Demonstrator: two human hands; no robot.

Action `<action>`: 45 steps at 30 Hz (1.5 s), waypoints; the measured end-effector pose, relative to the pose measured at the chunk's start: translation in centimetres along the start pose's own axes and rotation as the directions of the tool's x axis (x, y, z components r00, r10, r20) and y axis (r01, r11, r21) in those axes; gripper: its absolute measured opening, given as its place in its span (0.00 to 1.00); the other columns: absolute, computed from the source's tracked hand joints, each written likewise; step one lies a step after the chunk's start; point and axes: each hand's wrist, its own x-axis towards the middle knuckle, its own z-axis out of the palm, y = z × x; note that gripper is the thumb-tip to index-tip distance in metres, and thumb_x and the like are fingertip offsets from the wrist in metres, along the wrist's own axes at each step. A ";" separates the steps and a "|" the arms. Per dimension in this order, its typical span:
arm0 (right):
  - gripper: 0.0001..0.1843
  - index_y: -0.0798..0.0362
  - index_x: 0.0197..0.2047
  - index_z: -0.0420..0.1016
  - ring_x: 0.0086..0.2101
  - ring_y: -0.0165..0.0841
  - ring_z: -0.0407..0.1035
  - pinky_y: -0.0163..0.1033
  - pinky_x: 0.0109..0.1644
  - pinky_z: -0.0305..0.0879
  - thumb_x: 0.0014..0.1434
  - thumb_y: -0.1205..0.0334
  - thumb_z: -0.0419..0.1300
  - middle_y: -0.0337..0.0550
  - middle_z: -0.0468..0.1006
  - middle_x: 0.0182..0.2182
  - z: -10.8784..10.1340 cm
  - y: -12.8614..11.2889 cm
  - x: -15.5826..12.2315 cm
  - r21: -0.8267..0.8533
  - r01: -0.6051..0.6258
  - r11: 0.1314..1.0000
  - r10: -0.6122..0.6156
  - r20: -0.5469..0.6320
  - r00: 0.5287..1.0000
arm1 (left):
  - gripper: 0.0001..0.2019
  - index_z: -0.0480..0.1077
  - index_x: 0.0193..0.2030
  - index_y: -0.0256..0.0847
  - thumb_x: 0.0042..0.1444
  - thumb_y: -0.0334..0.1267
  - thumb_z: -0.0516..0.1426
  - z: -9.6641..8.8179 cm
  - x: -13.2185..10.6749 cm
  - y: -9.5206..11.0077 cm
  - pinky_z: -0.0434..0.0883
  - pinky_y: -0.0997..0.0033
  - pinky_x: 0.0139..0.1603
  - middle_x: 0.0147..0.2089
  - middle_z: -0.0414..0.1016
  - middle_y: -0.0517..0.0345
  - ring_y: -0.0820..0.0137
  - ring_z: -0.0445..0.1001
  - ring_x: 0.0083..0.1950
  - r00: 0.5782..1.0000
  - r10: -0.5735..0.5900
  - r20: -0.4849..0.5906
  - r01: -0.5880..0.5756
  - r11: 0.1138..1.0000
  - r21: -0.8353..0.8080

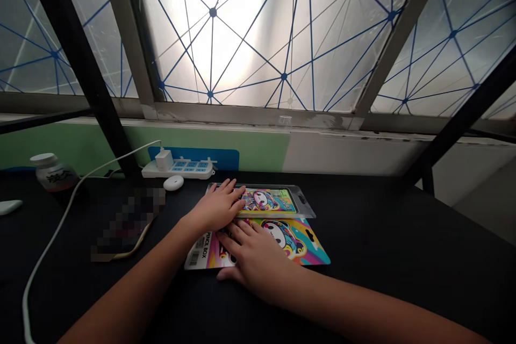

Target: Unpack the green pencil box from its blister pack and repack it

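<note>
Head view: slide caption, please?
Left hand on a clear plastic package, right hand on a PENCIL BOX card, black desk beneath.

This is an indoor desk workspace: black desk [374, 226], power strip [193, 168] at its back, patterned window [250, 54] beyond it.

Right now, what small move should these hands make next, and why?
Perhaps lift the right hand off the printed card: it covers part of the picture, while the left hand lies on the clear plastic case just beyond.
</note>
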 end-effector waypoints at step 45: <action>0.14 0.51 0.51 0.74 0.43 0.42 0.70 0.48 0.48 0.68 0.67 0.55 0.55 0.50 0.73 0.46 -4.3 13.5 -0.2 0.140 -0.351 0.926 0.359 -0.037 0.932 | 0.27 0.58 0.72 0.41 0.72 0.48 0.42 -0.6 -1.2 0.8 0.54 0.36 0.69 0.76 0.51 0.45 0.46 0.47 0.76 0.998 -0.044 -0.048 0.050 0.990 0.130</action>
